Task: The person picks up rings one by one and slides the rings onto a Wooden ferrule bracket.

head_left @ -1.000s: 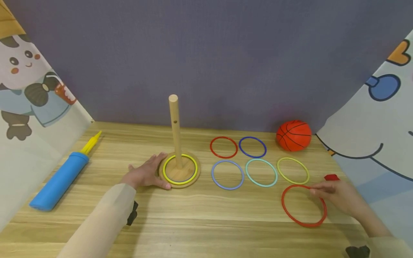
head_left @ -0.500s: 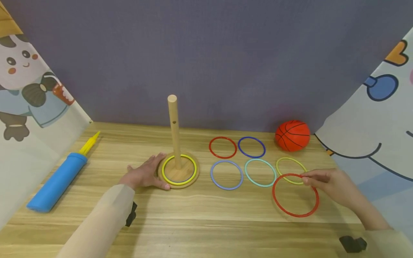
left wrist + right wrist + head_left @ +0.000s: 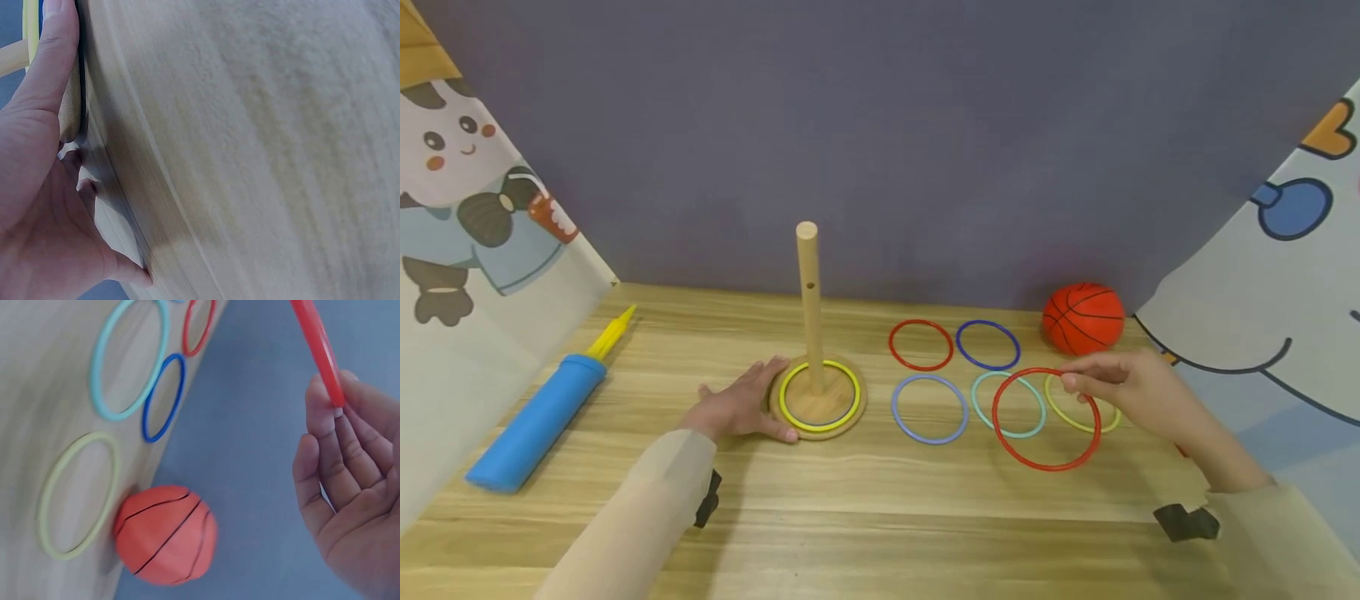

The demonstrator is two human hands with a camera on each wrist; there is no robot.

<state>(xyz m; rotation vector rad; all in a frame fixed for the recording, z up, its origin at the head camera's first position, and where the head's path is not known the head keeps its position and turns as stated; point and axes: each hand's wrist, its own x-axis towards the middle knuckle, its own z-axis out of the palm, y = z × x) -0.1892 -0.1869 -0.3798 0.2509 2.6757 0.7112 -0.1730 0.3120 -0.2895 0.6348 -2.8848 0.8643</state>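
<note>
The table point(image 3: 880, 517) carries everything. The wooden stand point(image 3: 813, 333) sits a bit nearer its left edge, and the left hand point(image 3: 737, 406) rests spread against the round base point(image 3: 831, 407); I'd have it press gently so nothing slides. The right hand point(image 3: 1138, 392) pinches the red ring point(image 3: 1054, 467) up above the table, nearer the right edge. I'd squeeze just enough, and hold it high so it won't bump the aqua ring point(image 3: 96, 375) or pale yellow ring point(image 3: 42, 512) lying below.

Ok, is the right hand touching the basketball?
Apart. The right wrist view shows a clear strip of grey backdrop between the right hand, which pinches a red ring, and the basketball.
</note>
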